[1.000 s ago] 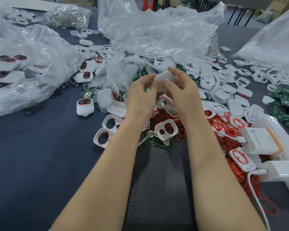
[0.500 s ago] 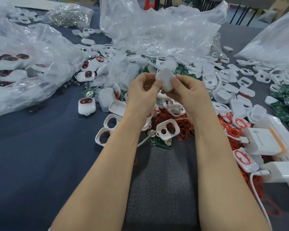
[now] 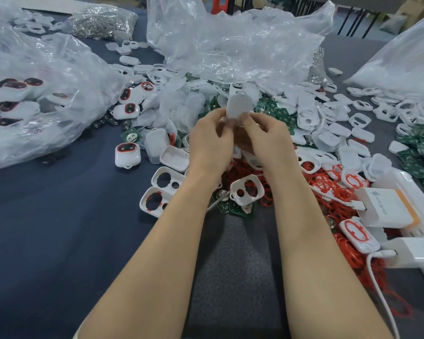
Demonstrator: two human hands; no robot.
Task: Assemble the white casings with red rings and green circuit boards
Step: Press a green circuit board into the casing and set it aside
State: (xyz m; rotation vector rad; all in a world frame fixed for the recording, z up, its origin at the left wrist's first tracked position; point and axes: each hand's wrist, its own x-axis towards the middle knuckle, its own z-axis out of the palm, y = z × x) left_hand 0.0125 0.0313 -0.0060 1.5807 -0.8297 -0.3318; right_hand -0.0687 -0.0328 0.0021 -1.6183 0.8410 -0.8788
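Observation:
A white casing (image 3: 237,106) stands upright above the table's middle, pinched at its lower end between my left hand (image 3: 212,140) and my right hand (image 3: 264,139). Its inner side is hidden from me. Below the hands lies a heap of red rings (image 3: 328,192). Open white casings with cut-outs (image 3: 168,179) lie to the left of my left wrist, another one (image 3: 246,192) between my forearms on green circuit boards (image 3: 240,209). More green boards (image 3: 277,113) lie behind the hands and green boards (image 3: 418,148) at the far right.
Clear plastic bags (image 3: 230,45) cover the back and a bag of finished casings (image 3: 22,104) the left. A finished casing (image 3: 127,155) sits alone at left. White chargers (image 3: 387,209) with a cable (image 3: 382,297) stand at right. A grey mat (image 3: 235,265) lies under my forearms.
Both hands have turned the white casing from lying sideways between the fingertips to standing upright, and raised it a little away from me.

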